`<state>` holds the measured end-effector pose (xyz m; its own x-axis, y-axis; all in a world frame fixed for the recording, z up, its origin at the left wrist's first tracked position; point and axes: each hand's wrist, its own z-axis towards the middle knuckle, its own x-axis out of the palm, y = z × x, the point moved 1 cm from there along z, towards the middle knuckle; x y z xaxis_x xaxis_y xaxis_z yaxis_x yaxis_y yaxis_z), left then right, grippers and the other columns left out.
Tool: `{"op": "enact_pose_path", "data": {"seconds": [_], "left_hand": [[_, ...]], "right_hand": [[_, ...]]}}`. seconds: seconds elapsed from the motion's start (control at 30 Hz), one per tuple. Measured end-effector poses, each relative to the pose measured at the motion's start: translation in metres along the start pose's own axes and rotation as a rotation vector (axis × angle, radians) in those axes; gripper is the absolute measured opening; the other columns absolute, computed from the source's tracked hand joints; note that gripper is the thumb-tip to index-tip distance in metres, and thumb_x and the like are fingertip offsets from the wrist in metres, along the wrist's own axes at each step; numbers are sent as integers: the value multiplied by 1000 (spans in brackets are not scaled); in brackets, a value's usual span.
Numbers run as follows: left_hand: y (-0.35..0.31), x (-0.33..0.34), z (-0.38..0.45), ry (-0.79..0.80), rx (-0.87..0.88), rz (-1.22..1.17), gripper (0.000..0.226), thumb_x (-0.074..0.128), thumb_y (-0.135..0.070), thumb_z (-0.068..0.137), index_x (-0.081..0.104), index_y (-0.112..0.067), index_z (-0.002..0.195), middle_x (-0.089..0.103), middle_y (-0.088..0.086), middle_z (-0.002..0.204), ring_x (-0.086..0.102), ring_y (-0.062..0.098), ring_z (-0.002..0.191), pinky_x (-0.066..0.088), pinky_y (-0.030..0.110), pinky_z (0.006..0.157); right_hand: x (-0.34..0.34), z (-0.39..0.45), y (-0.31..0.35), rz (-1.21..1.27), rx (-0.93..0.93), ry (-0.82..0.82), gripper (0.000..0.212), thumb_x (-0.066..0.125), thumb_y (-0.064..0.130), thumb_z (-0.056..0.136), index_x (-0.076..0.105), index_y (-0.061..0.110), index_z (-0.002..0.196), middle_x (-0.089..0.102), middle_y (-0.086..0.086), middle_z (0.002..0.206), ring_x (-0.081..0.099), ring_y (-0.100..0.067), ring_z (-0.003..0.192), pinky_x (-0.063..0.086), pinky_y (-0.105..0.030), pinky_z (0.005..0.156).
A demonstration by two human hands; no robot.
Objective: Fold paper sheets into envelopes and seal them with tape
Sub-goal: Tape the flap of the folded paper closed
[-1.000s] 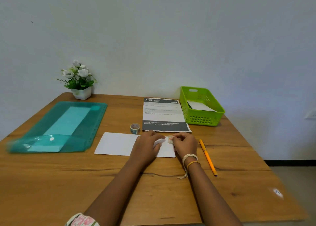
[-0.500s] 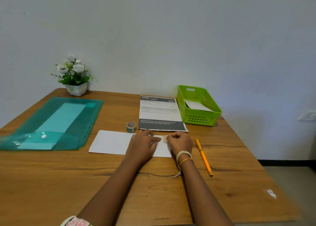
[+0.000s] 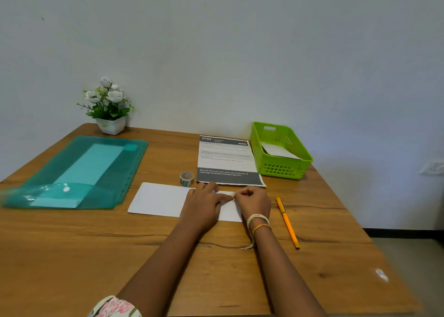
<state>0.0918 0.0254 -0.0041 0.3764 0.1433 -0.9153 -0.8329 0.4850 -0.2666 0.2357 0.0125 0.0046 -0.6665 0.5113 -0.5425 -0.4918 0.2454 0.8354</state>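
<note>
Two hands at frame centre | left hand (image 3: 203, 202) presses flat, pinning folded paper (image 3: 159, 199) on worktop (image 3: 72, 256) | right hand (image 3: 254, 200) grip pinches small tape piece (image 3: 232, 196) at the seam | tape roll (image 3: 186, 178) just behind, within reach.

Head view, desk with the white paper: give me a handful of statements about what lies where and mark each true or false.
1. Both hands rest on the white paper. True.
2. The tape roll sits inside the green basket. False: it stands on the table, beside the printed sheet.
3. The orange pen lies right of the right hand. True.
4. The left hand holds the pen. False: it presses on the paper.
5. The basket holds a white paper. True.
</note>
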Motion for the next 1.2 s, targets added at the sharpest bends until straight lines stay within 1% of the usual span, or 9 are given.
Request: {"op": "enact_pose_path", "data": {"seconds": [0.27, 0.4, 0.53, 0.7, 0.8, 0.9, 1.0, 1.13, 1.2], "left_hand": [[-1, -2, 0, 8, -7, 3, 37, 40, -32, 98, 54, -44, 131, 46, -9, 133, 38, 11, 119, 33, 28, 97], [-2, -4, -1, 13, -10, -8, 37, 40, -32, 98, 53, -45, 130, 47, -9, 130, 38, 11, 117, 34, 28, 95], [-2, -6, -2, 15, -12, 10, 38, 40, -32, 98, 52, -46, 131, 47, -9, 128, 39, 12, 116, 34, 29, 93], [-1, -6, -5, 15, -31, 72, 41, 37, -34, 97, 47, -47, 134, 45, -6, 130, 39, 16, 115, 36, 32, 90], [-2, -5, -8, 20, -62, 109, 42, 33, -38, 99, 41, -46, 139, 41, -5, 135, 38, 18, 119, 35, 34, 94], [-6, -5, -11, 27, -99, 119, 42, 31, -40, 100, 38, -44, 141, 38, -2, 141, 35, 20, 125, 34, 36, 98], [-10, -5, -15, 42, -123, 140, 44, 31, -40, 99, 34, -42, 144, 34, 0, 147, 31, 23, 131, 32, 38, 102], [-15, -9, -17, 90, -149, 183, 49, 32, -39, 98, 27, -37, 147, 27, 4, 152, 26, 28, 135, 31, 43, 104], [-17, -10, -17, 104, -164, 195, 50, 32, -38, 98, 26, -36, 148, 24, 7, 153, 23, 29, 137, 30, 44, 106]], "right_hand": [[1, 5, 1, -15, 59, -8, 4, 70, 19, 76, 74, 21, 76, 73, 1, 84, 65, -19, 83, 49, -25, 70], [-1, 2, 3, -31, 51, -24, 11, 64, 13, 80, 73, 19, 79, 72, -3, 89, 64, -21, 84, 43, -22, 68], [-4, -10, -1, -72, -105, -46, 14, 62, 12, 81, 74, 18, 85, 69, -5, 93, 64, -20, 85, 45, -22, 67], [-4, -31, -5, -478, -429, 8, 28, 50, 32, 93, 69, 26, 111, 55, -5, 105, 51, -22, 99, 45, -30, 76], [-4, -38, -10, -586, -565, 23, 31, 43, 34, 93, 67, 27, 112, 56, -1, 106, 48, -21, 100, 43, -32, 74], [-7, -41, -13, -595, -609, 32, 31, 44, 34, 92, 70, 24, 107, 60, 1, 108, 51, -19, 101, 42, -32, 76], [-9, -44, -12, -537, -603, 1, 28, 48, 31, 90, 73, 19, 94, 64, -1, 99, 56, -20, 97, 46, -33, 73], [-9, -43, -12, -563, -571, 27, 37, 45, 36, 92, 61, 24, 123, 60, 0, 114, 51, -20, 105, 45, -34, 80], [-9, -42, -12, -611, -563, 41, 37, 42, 36, 93, 59, 28, 125, 57, 2, 116, 48, -19, 106, 43, -33, 82]]}}
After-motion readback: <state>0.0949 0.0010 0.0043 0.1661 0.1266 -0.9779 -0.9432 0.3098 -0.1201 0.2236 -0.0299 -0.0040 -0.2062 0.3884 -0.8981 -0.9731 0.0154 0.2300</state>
